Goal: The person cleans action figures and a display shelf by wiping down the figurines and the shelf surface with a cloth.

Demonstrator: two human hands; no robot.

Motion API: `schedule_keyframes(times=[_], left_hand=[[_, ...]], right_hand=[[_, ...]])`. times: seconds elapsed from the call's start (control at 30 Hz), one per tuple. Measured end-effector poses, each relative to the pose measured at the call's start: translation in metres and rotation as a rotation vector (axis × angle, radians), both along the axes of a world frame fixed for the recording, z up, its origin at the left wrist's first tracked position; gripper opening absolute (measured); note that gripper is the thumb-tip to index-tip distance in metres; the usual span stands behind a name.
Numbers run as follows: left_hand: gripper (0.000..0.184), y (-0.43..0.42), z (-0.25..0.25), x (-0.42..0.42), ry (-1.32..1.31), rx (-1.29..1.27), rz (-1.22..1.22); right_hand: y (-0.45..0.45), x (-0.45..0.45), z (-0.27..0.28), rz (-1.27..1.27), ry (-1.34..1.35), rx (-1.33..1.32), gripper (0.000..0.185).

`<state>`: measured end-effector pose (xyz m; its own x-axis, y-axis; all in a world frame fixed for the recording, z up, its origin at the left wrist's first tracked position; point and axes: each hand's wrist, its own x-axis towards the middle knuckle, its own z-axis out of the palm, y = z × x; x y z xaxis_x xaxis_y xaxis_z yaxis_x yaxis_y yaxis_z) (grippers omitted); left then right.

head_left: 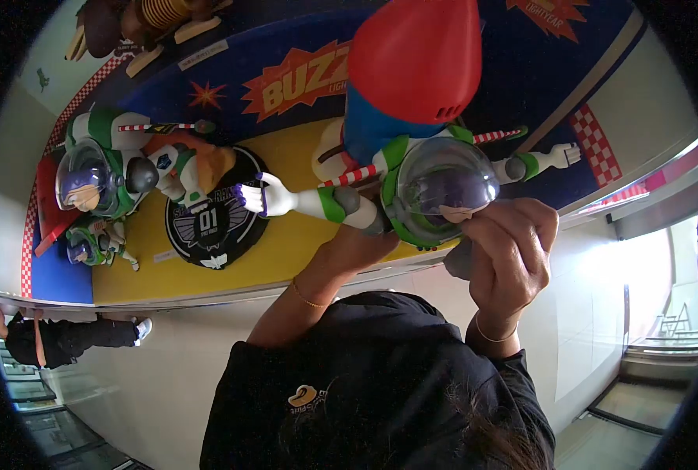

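A large Buzz Lightyear toy figure [349, 205] with a clear domed helmet [447, 184] is in front of me, its white arms stretched to both sides. My left hand [368, 244] reaches under the figure's arm and grips its body from below; most of its fingers are hidden. My right hand [513, 254] is closed, its fingertips against the lower right of the dome. A crumpled grey cloth [460, 260] shows below those fingers.
A red and blue rocket-like piece [415, 59] rises behind the figure. Further left are another Buzz figure [102, 176], a small one [86, 247] and a black round base [216, 223] on the yellow display shelf [286, 270]. A person in black [59, 341] stands at far left.
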<state>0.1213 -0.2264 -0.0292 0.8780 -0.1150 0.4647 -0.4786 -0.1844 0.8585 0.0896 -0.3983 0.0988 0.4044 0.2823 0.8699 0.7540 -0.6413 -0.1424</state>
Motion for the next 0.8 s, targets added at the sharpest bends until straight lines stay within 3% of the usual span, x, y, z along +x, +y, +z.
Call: schedule_keyframes(times=[0.17, 0.3, 0.33, 0.47, 0.67, 0.8], left_hand=[[0.036, 0.0, -0.003, 0.003, -0.169, 0.214, 0.123], [0.06, 0.013, -0.02, 0.003, -0.283, 0.735, 0.057], [0.06, 0.011, -0.015, 0.002, -0.28, 0.735, 0.057], [0.037, -0.003, 0.018, -0.005, -0.029, 0.082, 0.025], [0.037, -0.003, 0.024, -0.007, -0.033, -0.011, 0.013], [0.04, 0.001, 0.011, -0.001, -0.087, 0.148, 0.014]], right_hand=[[-0.005, 0.005, -0.001, 0.102, 0.053, 0.045, 0.012], [-0.004, 0.005, 0.0, 0.095, 0.12, 0.067, 0.013], [-0.003, 0.004, 0.0, 0.097, 0.123, 0.066, 0.013], [0.003, -0.004, 0.0, 0.06, 0.164, 0.092, 0.014], [0.008, -0.007, -0.008, 0.039, 0.081, 0.084, 0.017], [0.009, -0.01, -0.01, 0.004, 0.047, 0.059, 0.018]])
